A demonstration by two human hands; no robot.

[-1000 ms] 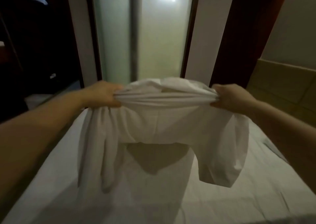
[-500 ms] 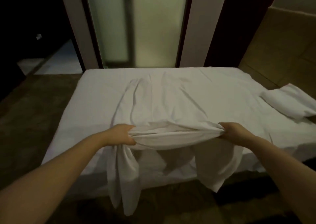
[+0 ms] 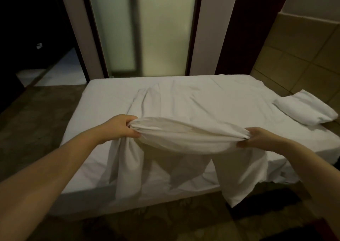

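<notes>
We take the bed [image 3: 110, 93] as our landmark. To the left of the bed lies the patterned carpet [image 3: 33, 123], dark and a little blurred.

Above the near left part of the bed is the left hand [image 3: 121, 128]. Its fingers are curled tightly and the thumb closes against them, so that it grips one bunched end of the white cloth [image 3: 184, 137]. Below this hand a long part of the cloth hangs down over the near edge of the bed toward the carpet.

The gathered edge of the cloth runs between the two hands, raised a little above the bed, and it sags slightly in the middle. Beyond this edge the cloth lies spread on top of the bed with soft folds, and it reaches toward the far side. Behind the far side of the bed stands the frosted glass door [image 3: 161, 31], pale and lit from behind.

Above the near right part of the bed is the right hand [image 3: 261, 139]. Its fingers are also bent around the cloth and pinch the other bunched end with the thumb underneath. Under this hand a second, wider part of the cloth hangs past the near edge of the bed.

At the right edge of the bed rests a white pillow [image 3: 303, 110], well apart from the cloth. To the right of the bed rises the tiled wall [image 3: 301, 53].
</notes>
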